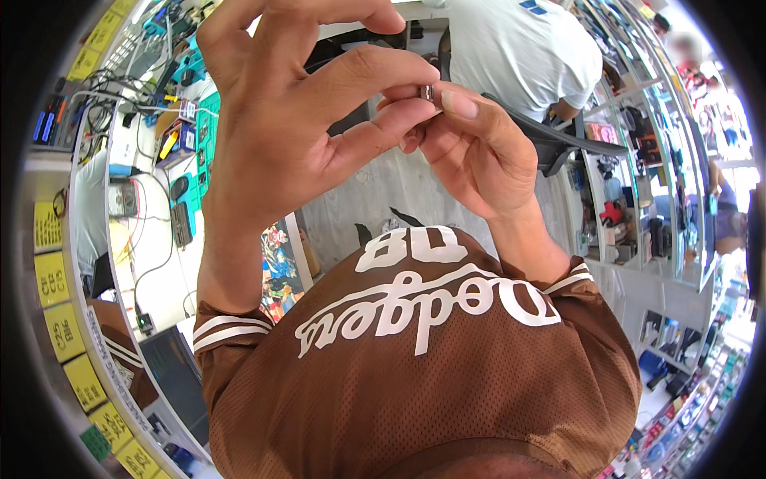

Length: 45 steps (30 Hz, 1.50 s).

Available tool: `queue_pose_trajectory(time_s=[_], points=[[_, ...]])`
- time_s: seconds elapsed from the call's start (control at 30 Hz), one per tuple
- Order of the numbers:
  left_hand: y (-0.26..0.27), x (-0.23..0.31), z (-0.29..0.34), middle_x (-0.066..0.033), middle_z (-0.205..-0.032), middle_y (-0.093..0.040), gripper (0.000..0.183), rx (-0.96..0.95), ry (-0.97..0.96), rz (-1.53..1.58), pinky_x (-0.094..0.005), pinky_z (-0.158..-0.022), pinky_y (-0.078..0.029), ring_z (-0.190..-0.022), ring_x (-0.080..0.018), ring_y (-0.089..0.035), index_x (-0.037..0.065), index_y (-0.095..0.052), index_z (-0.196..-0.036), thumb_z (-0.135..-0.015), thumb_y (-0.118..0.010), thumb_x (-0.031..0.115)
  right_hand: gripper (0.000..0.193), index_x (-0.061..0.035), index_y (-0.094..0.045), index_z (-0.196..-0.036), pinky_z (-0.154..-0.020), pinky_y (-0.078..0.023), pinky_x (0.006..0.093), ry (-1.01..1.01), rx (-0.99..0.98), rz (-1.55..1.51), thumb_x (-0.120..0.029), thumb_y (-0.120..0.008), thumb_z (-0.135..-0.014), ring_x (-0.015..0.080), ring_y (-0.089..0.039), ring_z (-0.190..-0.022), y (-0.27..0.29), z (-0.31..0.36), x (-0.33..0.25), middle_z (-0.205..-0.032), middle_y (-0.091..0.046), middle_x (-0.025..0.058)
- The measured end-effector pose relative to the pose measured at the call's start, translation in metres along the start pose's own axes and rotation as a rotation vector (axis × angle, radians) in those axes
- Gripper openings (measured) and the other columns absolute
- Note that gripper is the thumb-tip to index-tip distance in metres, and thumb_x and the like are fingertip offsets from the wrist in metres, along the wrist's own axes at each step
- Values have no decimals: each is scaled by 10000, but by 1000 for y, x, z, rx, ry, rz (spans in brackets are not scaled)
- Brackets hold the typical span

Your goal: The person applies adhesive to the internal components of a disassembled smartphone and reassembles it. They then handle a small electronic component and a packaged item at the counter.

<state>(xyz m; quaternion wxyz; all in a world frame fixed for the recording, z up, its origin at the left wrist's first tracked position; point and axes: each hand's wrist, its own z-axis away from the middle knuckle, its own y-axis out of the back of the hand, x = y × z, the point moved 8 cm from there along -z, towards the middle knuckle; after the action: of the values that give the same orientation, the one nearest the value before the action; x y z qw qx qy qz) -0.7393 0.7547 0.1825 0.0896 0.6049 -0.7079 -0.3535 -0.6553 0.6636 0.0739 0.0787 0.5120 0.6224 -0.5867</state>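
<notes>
A small silver metal piece with a dark face, too small to name, is held up high in front of my chest. My left hand pinches it between thumb and index finger, the other fingers raised and spread. From the other side, my right hand closes on it too, the thumb pressed near its right edge and the fingers curled behind. The fingertips of both hands meet around it and hide part of it.
A white workbench with cables and tools lies at the left, beside a green mat. A person in a light shirt sits ahead near a black chair. Glass shelves with goods line the right.
</notes>
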Motion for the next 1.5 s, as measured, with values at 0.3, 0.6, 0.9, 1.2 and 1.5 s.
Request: queue_pose_trajectory(time_s=[0.3,0.6,0.9,1.2,1.5], points=[[-39,-19,6,0,-1090,-596,263,129,162,443,-455,-1101,-306,-1203,-227,-449,215,-772,-975,-765,-844,356,417,70,-654,-1210,-868,-458,319,34,159,46,-287,-574,-1008,168,-597,-985,11,0,-6,-1140,-672,127],[-104,-23,-4,-20,-1121,-584,219,114,365,928,-328,-1014,-362,-1157,-186,-486,129,-784,-1007,-833,-806,262,290,13,-710,-1112,-774,-470,285,31,290,342,-241,-630,-997,141,-641,-891,52,-9,-42,-1009,-720,94],[-179,-20,20,-44,-1187,-579,233,259,851,1663,-261,-945,-407,-1067,-116,-547,27,-708,-1091,-960,-698,219,244,-7,-737,-1042,-758,-466,251,96,321,495,-231,-676,-967,107,-636,-831,99,-17,-84,-962,-747,83],[-213,-123,138,-59,-1189,-648,285,345,1238,879,-288,-1019,-400,-1139,-149,-557,21,-661,-1208,-986,-649,197,285,37,-686,-1079,-772,-454,271,154,565,428,-227,-602,-1011,132,-611,-826,187,32,-99,-980,-716,126],[-472,-111,422,-205,-1394,-541,487,-1323,1216,205,-549,-1072,-417,-1320,-459,-465,122,-640,-1296,-939,-538,437,271,34,-663,-1037,-774,-456,274,210,921,495,-226,-591,-1011,144,-597,-834,186,67,-92,-963,-687,125]])
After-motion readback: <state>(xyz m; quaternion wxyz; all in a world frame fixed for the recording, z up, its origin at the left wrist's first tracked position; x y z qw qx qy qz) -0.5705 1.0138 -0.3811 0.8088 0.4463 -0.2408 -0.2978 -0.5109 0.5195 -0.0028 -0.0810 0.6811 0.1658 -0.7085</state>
